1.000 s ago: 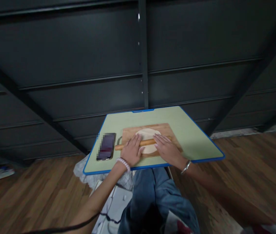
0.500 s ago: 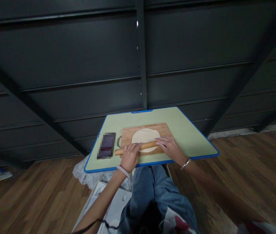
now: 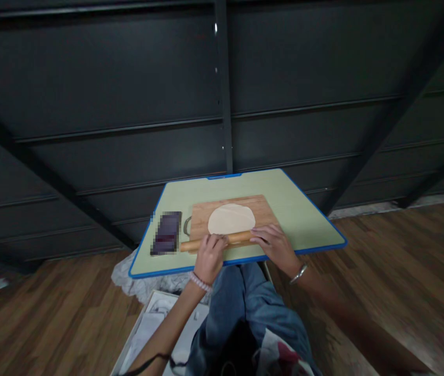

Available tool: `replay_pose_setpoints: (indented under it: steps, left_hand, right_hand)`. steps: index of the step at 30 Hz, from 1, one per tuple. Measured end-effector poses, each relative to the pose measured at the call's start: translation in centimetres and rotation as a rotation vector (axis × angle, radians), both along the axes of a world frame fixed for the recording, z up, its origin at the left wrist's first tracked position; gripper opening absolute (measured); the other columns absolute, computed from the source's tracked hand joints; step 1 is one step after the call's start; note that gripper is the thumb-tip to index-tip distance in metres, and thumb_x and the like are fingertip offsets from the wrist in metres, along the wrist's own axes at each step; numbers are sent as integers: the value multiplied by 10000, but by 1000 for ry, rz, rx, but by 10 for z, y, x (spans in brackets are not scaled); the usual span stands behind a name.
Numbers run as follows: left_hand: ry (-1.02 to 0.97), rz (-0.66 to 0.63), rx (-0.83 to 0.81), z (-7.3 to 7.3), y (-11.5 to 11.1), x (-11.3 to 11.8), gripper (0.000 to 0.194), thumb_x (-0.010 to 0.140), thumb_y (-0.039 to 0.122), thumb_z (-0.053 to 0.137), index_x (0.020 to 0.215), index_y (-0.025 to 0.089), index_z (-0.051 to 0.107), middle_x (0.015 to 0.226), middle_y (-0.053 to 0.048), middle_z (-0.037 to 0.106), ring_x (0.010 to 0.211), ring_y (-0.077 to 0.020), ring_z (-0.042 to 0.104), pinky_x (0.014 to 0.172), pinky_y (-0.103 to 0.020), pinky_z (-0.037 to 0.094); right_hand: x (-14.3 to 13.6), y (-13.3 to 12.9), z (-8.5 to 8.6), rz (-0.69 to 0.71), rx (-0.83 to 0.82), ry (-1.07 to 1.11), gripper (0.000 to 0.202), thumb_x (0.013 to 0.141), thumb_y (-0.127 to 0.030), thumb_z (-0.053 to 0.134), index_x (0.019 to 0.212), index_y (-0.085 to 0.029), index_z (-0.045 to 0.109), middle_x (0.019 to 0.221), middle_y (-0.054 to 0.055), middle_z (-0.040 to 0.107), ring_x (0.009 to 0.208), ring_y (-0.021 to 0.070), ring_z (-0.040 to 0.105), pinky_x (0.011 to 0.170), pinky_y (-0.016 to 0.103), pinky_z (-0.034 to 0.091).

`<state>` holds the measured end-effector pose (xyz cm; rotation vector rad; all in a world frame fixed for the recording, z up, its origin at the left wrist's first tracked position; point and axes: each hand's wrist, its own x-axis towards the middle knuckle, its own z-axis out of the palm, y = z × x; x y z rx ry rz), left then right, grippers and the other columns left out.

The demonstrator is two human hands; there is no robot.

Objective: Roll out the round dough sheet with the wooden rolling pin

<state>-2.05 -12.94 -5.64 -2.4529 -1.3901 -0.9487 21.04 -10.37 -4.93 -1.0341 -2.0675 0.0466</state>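
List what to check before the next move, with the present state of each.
1. Left hand on the pin: ok.
2. Right hand on the pin: ok, near its right end.
3. Dough on the board: ok where visible.
4. Phone well away from the pin: not ok, the pin's left end is close to it.
5. Dough evenly thick: cannot tell.

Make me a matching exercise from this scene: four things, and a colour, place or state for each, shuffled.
1. Rolling pin
2. Dough
3. Phone
4. Table

A. Pale green with a blue edge
B. Has the left hand and right hand on it
C. Left of the cutting board
D. Cream-coloured, spread flat

Pairs: 1-B, 2-D, 3-C, 4-A
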Motion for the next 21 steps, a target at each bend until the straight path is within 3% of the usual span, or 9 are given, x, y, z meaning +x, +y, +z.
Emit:
replay_pose_setpoints:
  steps: [6,10,15,21]
  left_hand:
    - [66,53,65,-15,-18,6,440,879,58,353,1281,155,503,1195,-129,604,1155,-243,517,989,-441,425]
    - [136,108,-21,-4,-22,8,491,907,155,378,1399,155,376,1399,-108,477,1324,-253,383,1093,-474,310]
    - [139,103,-156,16,7,1,406,955,268,362,1345,210,462,1362,-56,530,1302,-210,426,1095,-438,307]
    - [161,72,-219,22,42,-1,415,957,272,331,1346,208,459,1382,-44,509,1318,-179,402,1113,-416,274]
  right_hand:
    - [3,-16,-3,-14,48,-138,287,945,-196,448,1160,-214,635,1104,67,684,1033,199,602,933,405,483]
    - [4,-19,0,-36,46,-232,330,936,-203,463,1243,-172,579,1208,91,638,1130,204,563,1016,407,437]
    - [2,0,7,-50,-31,-288,371,905,-268,543,1260,-162,562,1232,108,627,1153,208,561,1025,406,431]
    - [-7,20,10,-140,-51,-433,419,939,-249,449,1290,-29,512,1359,200,499,1298,245,425,1100,414,330]
